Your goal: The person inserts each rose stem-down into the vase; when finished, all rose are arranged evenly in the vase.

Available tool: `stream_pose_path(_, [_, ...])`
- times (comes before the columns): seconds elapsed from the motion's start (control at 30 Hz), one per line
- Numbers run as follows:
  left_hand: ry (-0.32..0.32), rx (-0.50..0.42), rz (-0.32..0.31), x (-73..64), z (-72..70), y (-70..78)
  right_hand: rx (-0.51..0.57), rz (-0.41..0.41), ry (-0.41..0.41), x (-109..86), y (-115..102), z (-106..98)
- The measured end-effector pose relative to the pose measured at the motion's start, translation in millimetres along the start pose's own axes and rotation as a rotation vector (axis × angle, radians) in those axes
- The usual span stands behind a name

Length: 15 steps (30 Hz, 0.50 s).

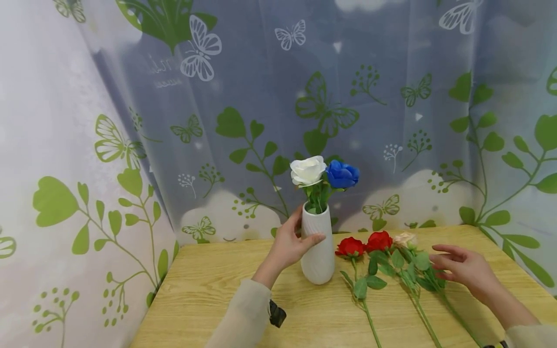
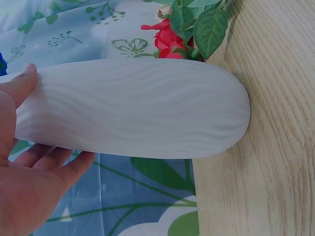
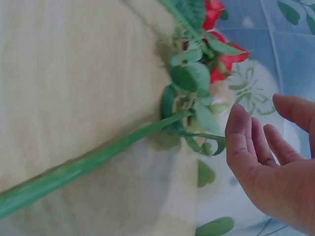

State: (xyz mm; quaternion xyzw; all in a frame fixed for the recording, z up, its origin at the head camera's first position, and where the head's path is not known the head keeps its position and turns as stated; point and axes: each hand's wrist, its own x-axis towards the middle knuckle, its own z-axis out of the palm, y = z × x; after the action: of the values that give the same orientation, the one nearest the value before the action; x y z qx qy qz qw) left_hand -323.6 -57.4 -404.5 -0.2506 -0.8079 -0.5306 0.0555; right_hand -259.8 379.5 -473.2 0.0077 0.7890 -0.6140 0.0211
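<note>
A white ribbed vase (image 1: 318,258) stands upright on the table, holding a white rose (image 1: 308,170) and a blue rose (image 1: 343,174). My left hand (image 1: 288,247) grips the vase from the left, thumb across its front and fingers behind. In the left wrist view the same vase (image 2: 133,108) fills the middle, its base at the tabletop. To the right of it lie a red rose (image 1: 350,247), a second red rose (image 1: 379,240) and a cream rose (image 1: 405,240). My right hand (image 1: 470,273) hovers beside their leaves, fingers loosely bent and holding nothing.
The roses' green stems (image 1: 422,316) run toward the front edge of the wooden table (image 1: 209,285). Behind and at both sides hangs a curtain (image 1: 256,63) printed with butterflies and leaves. A dark band (image 1: 277,313) sits at my left sleeve.
</note>
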Motion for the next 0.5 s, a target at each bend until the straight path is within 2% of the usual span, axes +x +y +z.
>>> stream_pose_path(0.2, [0.001, -0.003, 0.008, -0.2, 0.1, -0.4, -0.062, -0.005, -0.028, -3.5, 16.7, -4.3])
stream_pose_path(0.5, [0.002, -0.001, 0.023, -1.0, -0.3, 0.4, -0.179, 0.030, -0.103, -6.0, 23.6, -4.1])
